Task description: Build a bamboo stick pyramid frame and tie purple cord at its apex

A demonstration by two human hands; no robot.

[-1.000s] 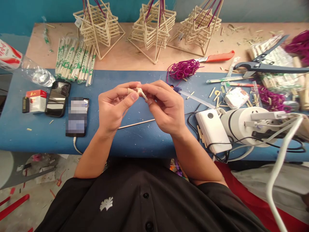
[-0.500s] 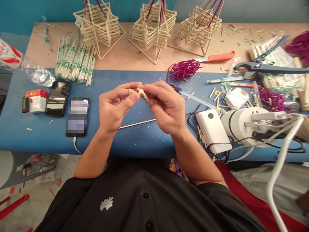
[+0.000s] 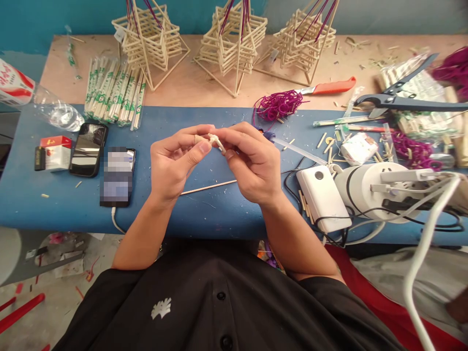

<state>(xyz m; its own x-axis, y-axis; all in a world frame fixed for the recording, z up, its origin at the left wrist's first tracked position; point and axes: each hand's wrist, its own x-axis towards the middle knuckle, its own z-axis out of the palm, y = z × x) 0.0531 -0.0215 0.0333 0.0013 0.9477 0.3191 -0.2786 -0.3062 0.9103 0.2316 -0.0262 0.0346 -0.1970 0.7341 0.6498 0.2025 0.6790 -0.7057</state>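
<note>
Both hands meet above the blue mat (image 3: 204, 214). My left hand (image 3: 171, 163) pinches a small pale piece (image 3: 214, 140), whitish and lumpy, between thumb and forefinger. From the other side my right hand (image 3: 254, 158) grips a short stick-like end (image 3: 221, 146) of it between thumb and fingers. Most of the piece is hidden by the fingertips, so its exact kind cannot be told. Below the hands a long thin wooden stick (image 3: 208, 186) lies on the mat, partly covered by the right hand.
Behind stand three stick frames (image 3: 234, 48) with purple cords. Wrapped chopsticks (image 3: 113, 92), two phones (image 3: 88, 148) and a small box (image 3: 55, 152) lie left. Purple string (image 3: 276, 105), an orange-handled knife (image 3: 332, 86), cutters (image 3: 398, 100), a power bank (image 3: 323, 199) and cables are at right.
Hardly anything differs. Both hands keep the same hold on the small pale piece, whose stick-like end has turned very slightly; the view has shifted a touch.
</note>
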